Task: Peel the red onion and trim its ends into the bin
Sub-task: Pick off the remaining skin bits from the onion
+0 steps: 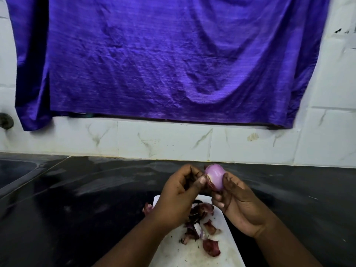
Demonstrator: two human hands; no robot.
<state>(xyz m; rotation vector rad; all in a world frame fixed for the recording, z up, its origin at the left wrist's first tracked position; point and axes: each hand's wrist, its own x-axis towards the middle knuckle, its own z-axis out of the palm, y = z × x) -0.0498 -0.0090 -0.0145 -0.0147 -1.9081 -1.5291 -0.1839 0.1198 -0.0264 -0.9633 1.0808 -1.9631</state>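
Your right hand [238, 205] holds the red onion [214, 176] up in the air above the white cutting board [227, 247]. Its grip is closed around the back of the bulb, with the fingers curled behind and under it. This leaves the front of the onion free for the other hand. Your left hand [179, 187] has a narrow grip: the thumb and fingers pinch the loose skin [209, 183] at the left end of the onion. I think you are pulling off the last dry layer there, because most of the bulb already shows smooth and pale purple.

You hold the onion over the board so that the pieces fall on it and not on the dark tabletop [77, 189]. Many peeled scraps [200, 222] lie on the board already. No bin is in view, so the scraps are not yet thrown away. Whether both ends are trimmed, I cannot tell.
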